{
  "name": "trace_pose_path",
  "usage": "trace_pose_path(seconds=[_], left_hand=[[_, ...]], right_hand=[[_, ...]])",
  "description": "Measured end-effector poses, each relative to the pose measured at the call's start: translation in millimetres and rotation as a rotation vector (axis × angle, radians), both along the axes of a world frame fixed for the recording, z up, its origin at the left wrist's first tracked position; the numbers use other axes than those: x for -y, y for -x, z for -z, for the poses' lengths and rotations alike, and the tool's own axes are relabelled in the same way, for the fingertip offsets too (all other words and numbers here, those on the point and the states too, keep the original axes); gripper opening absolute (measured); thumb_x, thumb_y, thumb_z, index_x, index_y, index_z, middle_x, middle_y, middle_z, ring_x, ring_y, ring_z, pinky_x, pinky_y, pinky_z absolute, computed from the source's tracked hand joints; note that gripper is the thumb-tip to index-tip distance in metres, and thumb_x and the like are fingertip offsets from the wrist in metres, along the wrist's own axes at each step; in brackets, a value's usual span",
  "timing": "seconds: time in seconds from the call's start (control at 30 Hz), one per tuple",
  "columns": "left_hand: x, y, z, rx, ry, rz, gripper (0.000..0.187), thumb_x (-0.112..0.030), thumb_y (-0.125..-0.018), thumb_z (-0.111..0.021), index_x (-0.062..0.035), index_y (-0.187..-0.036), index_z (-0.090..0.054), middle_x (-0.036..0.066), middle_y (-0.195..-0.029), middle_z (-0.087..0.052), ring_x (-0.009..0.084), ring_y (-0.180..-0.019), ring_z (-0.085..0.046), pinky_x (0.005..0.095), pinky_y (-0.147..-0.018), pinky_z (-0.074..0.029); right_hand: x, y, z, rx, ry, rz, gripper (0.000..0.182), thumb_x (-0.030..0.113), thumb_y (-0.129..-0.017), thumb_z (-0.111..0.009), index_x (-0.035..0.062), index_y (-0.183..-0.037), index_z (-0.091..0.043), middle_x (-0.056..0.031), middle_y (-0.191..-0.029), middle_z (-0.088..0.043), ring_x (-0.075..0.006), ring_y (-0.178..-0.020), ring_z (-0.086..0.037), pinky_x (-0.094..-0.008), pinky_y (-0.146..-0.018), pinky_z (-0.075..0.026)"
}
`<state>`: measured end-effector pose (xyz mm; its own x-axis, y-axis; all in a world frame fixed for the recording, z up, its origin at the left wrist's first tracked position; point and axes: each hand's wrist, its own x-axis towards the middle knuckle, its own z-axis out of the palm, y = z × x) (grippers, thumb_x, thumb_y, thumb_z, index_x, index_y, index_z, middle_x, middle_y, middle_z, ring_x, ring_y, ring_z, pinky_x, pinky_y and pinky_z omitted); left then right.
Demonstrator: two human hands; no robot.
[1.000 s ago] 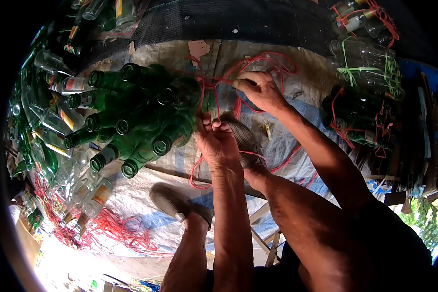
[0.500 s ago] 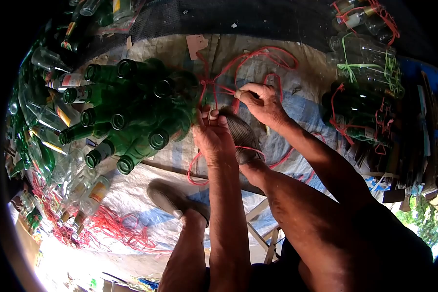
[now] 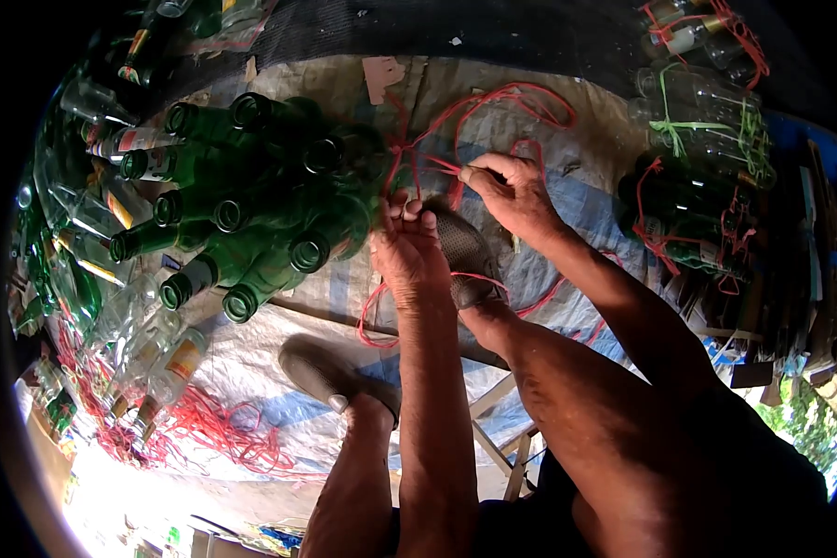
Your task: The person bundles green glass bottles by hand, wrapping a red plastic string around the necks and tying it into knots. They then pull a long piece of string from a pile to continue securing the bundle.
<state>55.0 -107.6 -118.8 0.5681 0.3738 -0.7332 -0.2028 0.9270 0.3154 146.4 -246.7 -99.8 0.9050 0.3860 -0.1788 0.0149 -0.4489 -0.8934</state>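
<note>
Your right hand (image 3: 521, 200) has dropped a little nearer to you beside the knot (image 3: 400, 147) over the last second, so the strands it holds now slant down from it. Those strands are red twine (image 3: 442, 164), thin and smooth, tied at the right side of the green bottles (image 3: 279, 195). The bottles lie bunched on the tarp (image 3: 335, 293), left of your hands, necks to the left: glossy glass cylinders with ten round mouths showing, a few with pale labels.

Your right fingers are pinched narrow on the twine, the forearm reaching in from the lower right. Your left hand (image 3: 407, 251) is palm up against the bundle's right side, wrist straight, fingers curled at a strand hanging from the knot; whether they grip it, you cannot tell.

Loose twine loops beyond your right hand and crosses one of your two perforated shoes (image 3: 325, 374). The tarp is crinkled, white with blue stripes. A ragged pink scrap (image 3: 381, 78) lies above the knot.

Farther right are three tied bundles (image 3: 707, 130), one bound in green string. At far left, clear and green bottles pile up, too many to count, beside a tangled red heap (image 3: 219, 432).
</note>
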Motion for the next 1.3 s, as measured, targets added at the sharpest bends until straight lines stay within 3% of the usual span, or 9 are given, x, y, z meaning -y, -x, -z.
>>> trace_pose_path(seconds=[0.33, 0.47, 0.6, 0.67, 0.83, 1.0, 1.13, 1.27, 1.3], left_hand=[[4.6, -3.7, 1.8, -0.044, -0.080, 0.051, 0.028, -0.030, -0.098, -0.071, -0.0114, -0.118, -0.066, -0.001, -0.105, -0.072, 0.0136, -0.097, -0.064, 0.0364, -0.092, -0.048], [7.9, -11.8, 0.2, -0.101, -0.114, 0.091, 0.026, -0.024, -0.095, -0.073, -0.0090, -0.117, -0.068, 0.002, -0.108, -0.073, 0.0127, -0.095, -0.065, 0.0350, -0.087, -0.050], [12.6, -21.3, 5.3, 0.011, -0.134, 0.082, 0.025, -0.019, -0.094, -0.074, -0.0079, -0.115, -0.066, 0.001, -0.103, -0.071, 0.0124, -0.091, -0.068, 0.0301, -0.079, -0.051], [12.9, -21.0, 14.6, 0.091, -0.197, 0.107, 0.022, -0.019, -0.097, -0.071, -0.0139, -0.117, -0.064, -0.001, -0.103, -0.072, 0.0161, -0.094, -0.068, 0.0343, -0.087, -0.053], [10.9, -27.9, 21.4, 0.097, -0.153, 0.083, 0.021, -0.016, -0.095, -0.073, -0.0168, -0.114, -0.063, -0.002, -0.098, -0.070, 0.0158, -0.088, -0.067, 0.0338, -0.083, -0.054], [11.1, -36.1, 15.0, 0.010, -0.117, 0.080, 0.020, -0.021, -0.095, -0.073, -0.0172, -0.113, -0.064, -0.002, -0.093, -0.069, 0.0144, -0.081, -0.065, 0.0321, -0.075, -0.050], [10.5, -41.8, 8.5, 0.011, -0.146, 0.094, 0.015, -0.024, -0.097, -0.071, -0.0160, -0.109, -0.067, -0.004, -0.085, -0.065, 0.0089, -0.066, -0.050, 0.0287, -0.064, -0.040], [7.5, -41.8, 10.5, -0.069, -0.121, 0.133, 0.013, -0.024, -0.098, -0.070, -0.0153, -0.107, -0.068, -0.009, -0.074, -0.053, 0.0045, -0.057, -0.034, 0.0245, -0.056, -0.033], [7.2, -41.9, 11.0, -0.087, -0.126, 0.136, 0.013, -0.024, -0.098, -0.071, -0.0150, -0.107, -0.068, -0.009, -0.072, -0.050, 0.0034, -0.055, -0.032, 0.0243, -0.053, -0.030]], right_hand=[[-1.4, 13.4, 3.9, -0.071, 0.017, -0.002, 0.016, 0.012, -0.097, -0.066, -0.0026, -0.092, -0.068, -0.0003, -0.066, -0.058, -0.0039, -0.061, -0.048, -0.0259, -0.055, -0.041], [-2.7, 18.2, -3.1, -0.108, 0.054, -0.017, 0.014, 0.011, -0.098, -0.067, -0.0027, -0.096, -0.067, 0.0010, -0.073, -0.059, -0.0029, -0.070, -0.051, -0.0242, -0.062, -0.044], [-5.2, 22.4, 0.4, -0.030, 0.007, -0.047, 0.012, 0.008, -0.095, -0.063, -0.0026, -0.093, -0.069, -0.0078, -0.074, -0.066, -0.0094, -0.066, -0.058, -0.0281, -0.061, -0.048], [-3.5, 23.4, 4.8, -0.010, -0.008, -0.061, 0.012, 0.007, -0.096, -0.062, -0.0024, -0.093, -0.069, -0.0086, -0.075, -0.067, -0.0104, -0.067, -0.059, -0.0285, -0.062, -0.048], [1.1, 23.5, 18.1, 0.205, 0.124, -0.237, 0.011, 0.002, -0.090, -0.065, 0.0040, -0.099, -0.071, -0.0103, -0.095, -0.071, -0.0245, -0.072, -0.067, -0.0332, -0.062, -0.051], [-1.6, 17.9, 12.8, 0.101, 0.140, -0.261, 0.009, 0.006, -0.091, -0.064, 0.0024, -0.096, -0.070, -0.0118, -0.086, -0.070, -0.0235, -0.071, -0.067, -0.0349, -0.062, -0.051], [-4.6, 12.3, 5.9, -0.039, 0.051, -0.203, 0.011, 0.009, -0.092, -0.063, 0.0011, -0.093, -0.070, -0.0126, -0.081, -0.070, -0.0206, -0.070, -0.067, -0.0343, -0.061, -0.051], [3.0, -5.5, -1.1, -0.473, 0.136, -0.118, 0.022, 0.021, -0.095, -0.060, 0.0020, -0.089, -0.071, -0.0098, -0.074, -0.067, -0.0160, -0.067, -0.065, -0.0338, -0.063, -0.050], [10.0, -15.7, 11.9, -0.145, 0.146, -0.289, 0.023, 0.024, -0.095, -0.061, 0.0029, -0.092, -0.070, -0.0092, -0.071, -0.063, -0.0149, -0.065, -0.063, -0.0357, -0.063, -0.049]])
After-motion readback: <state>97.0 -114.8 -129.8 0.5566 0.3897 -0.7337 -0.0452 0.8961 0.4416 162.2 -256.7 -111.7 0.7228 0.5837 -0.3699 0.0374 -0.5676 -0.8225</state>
